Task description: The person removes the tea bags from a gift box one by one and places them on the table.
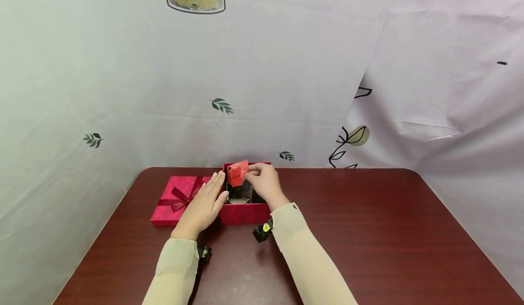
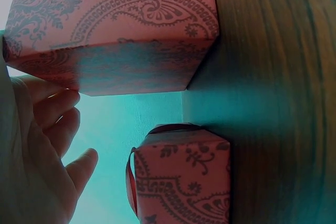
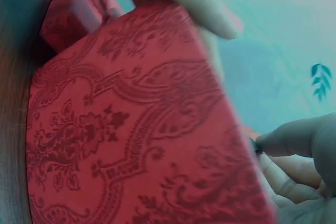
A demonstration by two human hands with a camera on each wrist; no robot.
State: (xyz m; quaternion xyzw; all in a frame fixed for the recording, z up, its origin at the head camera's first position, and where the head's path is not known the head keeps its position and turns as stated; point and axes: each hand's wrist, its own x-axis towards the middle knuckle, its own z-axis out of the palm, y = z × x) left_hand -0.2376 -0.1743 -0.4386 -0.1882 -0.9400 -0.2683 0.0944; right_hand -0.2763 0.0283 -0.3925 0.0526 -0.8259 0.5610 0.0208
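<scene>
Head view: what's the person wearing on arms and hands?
Bare hands, no gloves. Both the left hand and right hand come out of long, pale beige sleeves. A small black camera unit with a yellow-green spot sits at the right wrist; another black one sits at the left.

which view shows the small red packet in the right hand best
The head view: the red packet shows whole, pinched by the right hand above the open red box. The left wrist view misses it; the right wrist view shows only a sliver by the fingertips.
</scene>
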